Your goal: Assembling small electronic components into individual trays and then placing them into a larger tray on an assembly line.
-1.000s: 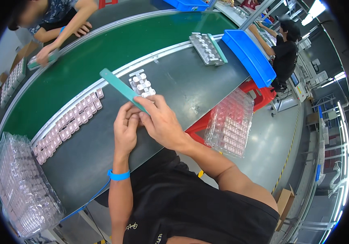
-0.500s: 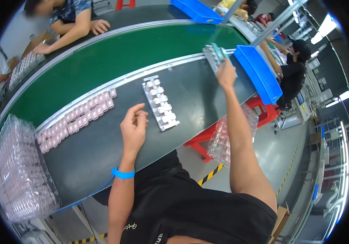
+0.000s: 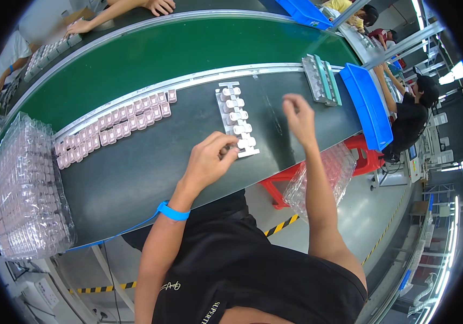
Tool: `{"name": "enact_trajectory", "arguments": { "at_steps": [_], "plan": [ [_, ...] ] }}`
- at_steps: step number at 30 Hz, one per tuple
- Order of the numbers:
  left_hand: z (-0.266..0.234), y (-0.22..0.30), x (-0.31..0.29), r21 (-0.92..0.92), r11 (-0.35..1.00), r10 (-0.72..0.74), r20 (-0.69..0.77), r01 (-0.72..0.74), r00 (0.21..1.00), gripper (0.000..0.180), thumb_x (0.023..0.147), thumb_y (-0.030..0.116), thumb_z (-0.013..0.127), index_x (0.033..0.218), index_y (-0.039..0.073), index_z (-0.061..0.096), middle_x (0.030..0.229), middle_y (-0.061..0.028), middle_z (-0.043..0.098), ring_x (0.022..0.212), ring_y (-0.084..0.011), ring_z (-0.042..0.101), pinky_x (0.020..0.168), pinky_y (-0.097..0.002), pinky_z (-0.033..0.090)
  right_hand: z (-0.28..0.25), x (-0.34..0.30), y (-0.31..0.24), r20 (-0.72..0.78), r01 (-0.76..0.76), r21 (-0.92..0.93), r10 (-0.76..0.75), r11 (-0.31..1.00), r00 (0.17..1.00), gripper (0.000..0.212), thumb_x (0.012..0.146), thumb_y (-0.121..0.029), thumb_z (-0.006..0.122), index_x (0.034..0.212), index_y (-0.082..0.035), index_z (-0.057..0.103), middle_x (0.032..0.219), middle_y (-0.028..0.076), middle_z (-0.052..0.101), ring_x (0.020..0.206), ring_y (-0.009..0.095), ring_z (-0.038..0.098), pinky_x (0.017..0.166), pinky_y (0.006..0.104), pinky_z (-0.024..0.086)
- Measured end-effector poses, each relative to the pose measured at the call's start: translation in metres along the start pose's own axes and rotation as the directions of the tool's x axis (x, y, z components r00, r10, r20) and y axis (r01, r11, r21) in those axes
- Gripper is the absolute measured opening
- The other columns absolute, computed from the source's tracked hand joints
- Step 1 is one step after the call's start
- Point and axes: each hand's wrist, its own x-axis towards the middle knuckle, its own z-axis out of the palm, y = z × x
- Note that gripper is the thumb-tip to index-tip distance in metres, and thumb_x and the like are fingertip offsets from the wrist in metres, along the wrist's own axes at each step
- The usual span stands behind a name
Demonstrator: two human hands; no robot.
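A metal fixture (image 3: 226, 114) lies on the dark table in front of me, with several white rounded pieces (image 3: 238, 115) set in a row along it. My left hand (image 3: 210, 161) is at its near end, fingers half curled, thumb and forefinger apart. The fingertips meet the fixture's left edge beside the lowest white piece; whether they press on it is hard to see. My right hand (image 3: 300, 123) hovers over the table to the right of the fixture, empty, with thumb and fingers apart. Beyond it rests a second metal fixture (image 3: 314, 81) with green strips.
Pale pink pieces (image 3: 118, 116) stand in two rows at the left. Stacked clear plastic trays (image 3: 29, 189) fill the left end. A blue bin (image 3: 369, 108) borders the right. Behind runs a green conveyor (image 3: 188, 48); co-workers sit across. A red stool (image 3: 369, 154) holds clear trays (image 3: 323, 178).
My right hand has let go of the green-striped fixture and drawn back toward me. My left hand has moved right to the near end of the fixture with white pieces. The view has shifted.
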Motion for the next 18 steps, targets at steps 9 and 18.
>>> {"name": "enact_trajectory", "arguments": {
  "at_steps": [9,18],
  "plan": [
    [0.01,-0.002,0.006,0.097,0.995,0.01,-0.003,-0.01,1.0,0.026,0.085,0.02,0.078,0.108,0.01,0.074,0.098,-0.0082,0.07,0.078,-0.0273,0.07,0.071,-0.0375,0.056,0.026,-0.066,-0.067,0.483,-0.31,0.283,0.145,0.908,0.864,0.024,0.095,-0.01,0.071,0.115,0.004,0.066,0.092,0.004,0.069,0.082,0.009,0.063,0.075,0.0257,0.052],
    [0.035,-0.006,0.003,0.069,0.997,-0.024,-0.166,0.036,0.986,0.023,0.081,0.024,0.074,0.097,0.008,0.069,0.098,-0.013,0.066,0.093,-0.0356,0.065,0.078,-0.0451,0.053,0.016,-0.058,-0.064,0.548,-0.301,0.129,0.185,0.945,0.816,0.022,0.094,-0.005,0.069,0.112,0.006,0.065,0.098,0.005,0.068,0.091,0.01,0.063,0.08,0.0267,0.053]
  ]
}}
